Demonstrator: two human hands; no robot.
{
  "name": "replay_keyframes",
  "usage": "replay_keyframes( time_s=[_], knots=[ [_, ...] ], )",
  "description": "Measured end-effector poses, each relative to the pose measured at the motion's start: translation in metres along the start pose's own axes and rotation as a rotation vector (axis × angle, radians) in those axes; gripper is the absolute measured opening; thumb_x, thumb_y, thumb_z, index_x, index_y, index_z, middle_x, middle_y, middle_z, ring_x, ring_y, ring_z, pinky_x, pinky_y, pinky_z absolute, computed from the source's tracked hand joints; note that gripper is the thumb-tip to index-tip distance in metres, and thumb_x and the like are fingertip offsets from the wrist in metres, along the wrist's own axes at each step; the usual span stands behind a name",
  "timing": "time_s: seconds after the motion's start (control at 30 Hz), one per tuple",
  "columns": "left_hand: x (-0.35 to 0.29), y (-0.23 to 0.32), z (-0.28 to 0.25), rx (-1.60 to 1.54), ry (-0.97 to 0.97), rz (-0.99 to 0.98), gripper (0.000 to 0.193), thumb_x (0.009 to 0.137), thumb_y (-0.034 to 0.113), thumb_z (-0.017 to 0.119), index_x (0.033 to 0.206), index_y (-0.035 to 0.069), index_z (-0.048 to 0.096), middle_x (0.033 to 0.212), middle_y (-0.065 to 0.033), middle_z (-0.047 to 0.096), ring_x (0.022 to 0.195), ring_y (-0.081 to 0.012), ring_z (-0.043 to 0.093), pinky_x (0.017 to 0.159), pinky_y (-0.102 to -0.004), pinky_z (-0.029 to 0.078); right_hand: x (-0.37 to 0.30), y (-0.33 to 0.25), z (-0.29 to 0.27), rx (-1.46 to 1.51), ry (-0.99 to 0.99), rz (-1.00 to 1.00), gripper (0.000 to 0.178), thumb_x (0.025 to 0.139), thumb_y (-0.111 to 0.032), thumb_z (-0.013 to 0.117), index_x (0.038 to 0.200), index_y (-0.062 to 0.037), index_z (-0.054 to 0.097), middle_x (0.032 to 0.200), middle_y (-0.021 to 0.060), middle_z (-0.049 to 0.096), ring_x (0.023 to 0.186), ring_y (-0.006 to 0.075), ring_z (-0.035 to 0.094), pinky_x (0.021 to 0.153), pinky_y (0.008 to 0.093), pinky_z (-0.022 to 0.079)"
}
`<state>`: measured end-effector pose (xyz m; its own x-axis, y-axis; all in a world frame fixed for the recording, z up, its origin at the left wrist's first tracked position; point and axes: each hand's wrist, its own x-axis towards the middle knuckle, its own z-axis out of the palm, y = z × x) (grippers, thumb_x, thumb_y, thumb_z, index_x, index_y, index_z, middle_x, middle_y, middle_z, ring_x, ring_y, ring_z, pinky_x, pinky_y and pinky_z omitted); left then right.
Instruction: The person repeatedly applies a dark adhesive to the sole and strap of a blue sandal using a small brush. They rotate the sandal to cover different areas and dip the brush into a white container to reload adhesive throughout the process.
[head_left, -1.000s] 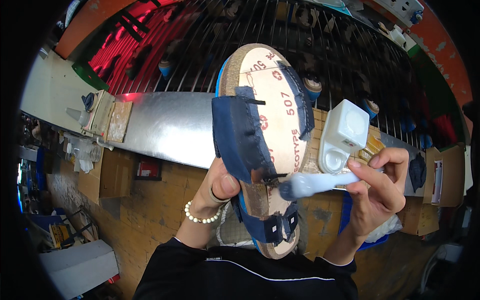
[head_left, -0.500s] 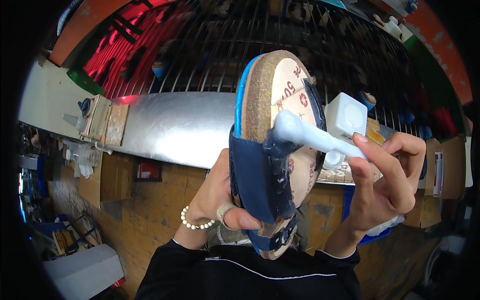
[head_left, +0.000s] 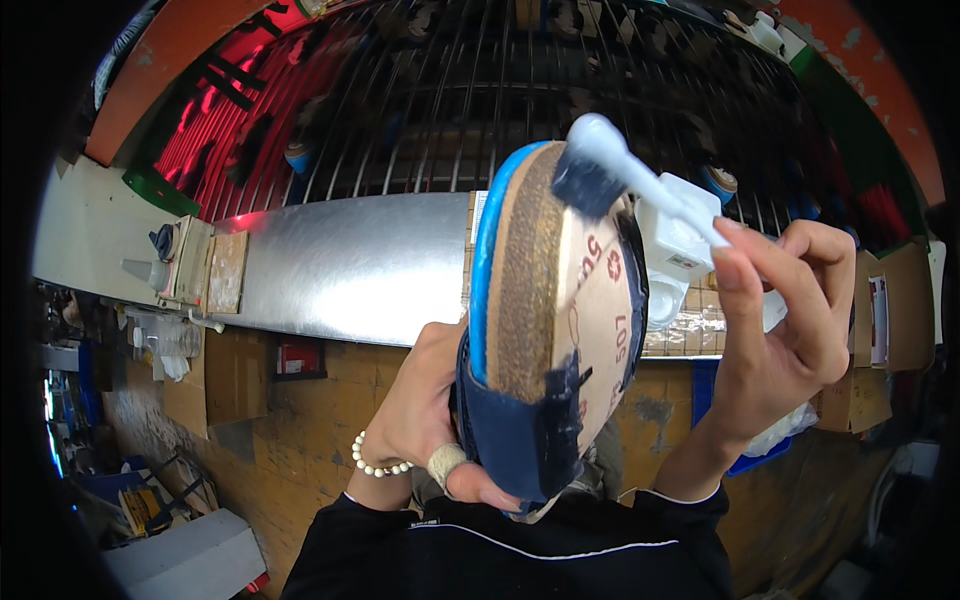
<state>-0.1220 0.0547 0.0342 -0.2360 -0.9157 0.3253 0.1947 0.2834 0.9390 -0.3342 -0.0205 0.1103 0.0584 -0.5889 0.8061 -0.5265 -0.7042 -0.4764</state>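
Note:
In my left hand (head_left: pixel 440 420) I grip a shoe upper stretched over a blue last (head_left: pixel 492 230), its underside turned toward me. The shoe (head_left: pixel 515 440) has dark navy straps, a brown strip along its side and a pale insole board (head_left: pixel 590 310) with printed marks. My left thumb wraps the near end; its other fingers are hidden behind. A brush (head_left: pixel 640 180) with a white handle and dark bristles is pinched between my right thumb and fingers. The bristles meet the far end of the sole; whether they press on it I cannot tell. My right hand (head_left: pixel 790 310) is right of the shoe.
Behind the shoe stands a white plastic bottle (head_left: pixel 678 235) on the bench. A metal plate (head_left: pixel 350 260) lies along the bench at left. Beyond runs a rack of metal rods (head_left: pixel 420 130) with shoes, lit red at left. Cardboard boxes (head_left: pixel 235 370) stand at both sides.
The brush has moved from the middle of the sole to its far end. My left hand has tipped the shoe so its far end points more toward me.

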Motion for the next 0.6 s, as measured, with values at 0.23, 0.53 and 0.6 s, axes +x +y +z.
replay_keyframes(
  time_s=[0.23, 0.53, 0.6],
  knots=[
    [-0.005, -0.006, 0.019, -0.119, 0.237, 0.068, 0.117, 0.045, 0.063, 0.087, 0.129, -0.009, 0.05, 0.106, -0.0169, 0.07, 0.092, -0.0269, 0.071, 0.086, -0.0336, 0.055, -0.008, 0.019, -0.001, 0.297, -0.102, -0.03, 0.031, 0.072, -0.023, 0.083, 0.095, -0.0031, 0.075, 0.093, 0.0042, 0.046, 0.084, 0.014, 0.043, 0.073, 0.0257, 0.036],
    [-0.007, -0.003, 0.016, -0.133, 0.162, 0.02, 0.116, 0.047, 0.063, 0.087, 0.13, -0.008, 0.048, 0.109, -0.018, 0.067, 0.095, -0.0281, 0.069, 0.087, -0.0347, 0.054, -0.004, 0.034, 0.0, 0.399, -0.183, -0.156, 0.04, 0.068, -0.037, 0.082, 0.093, -0.0062, 0.076, 0.092, 0.0029, 0.043, 0.078, 0.0137, 0.043, 0.067, 0.0247, 0.033],
    [-0.006, -0.004, 0.015, -0.139, 0.152, 0.009, 0.116, 0.047, 0.062, 0.086, 0.131, -0.008, 0.047, 0.11, -0.0182, 0.067, 0.096, -0.0283, 0.069, 0.088, -0.035, 0.054, -0.003, 0.039, 0.002, 0.425, -0.194, -0.17, 0.041, 0.068, -0.039, 0.082, 0.092, -0.0063, 0.076, 0.091, 0.0026, 0.043, 0.077, 0.0135, 0.042, 0.065, 0.0248, 0.033]
  ],
)
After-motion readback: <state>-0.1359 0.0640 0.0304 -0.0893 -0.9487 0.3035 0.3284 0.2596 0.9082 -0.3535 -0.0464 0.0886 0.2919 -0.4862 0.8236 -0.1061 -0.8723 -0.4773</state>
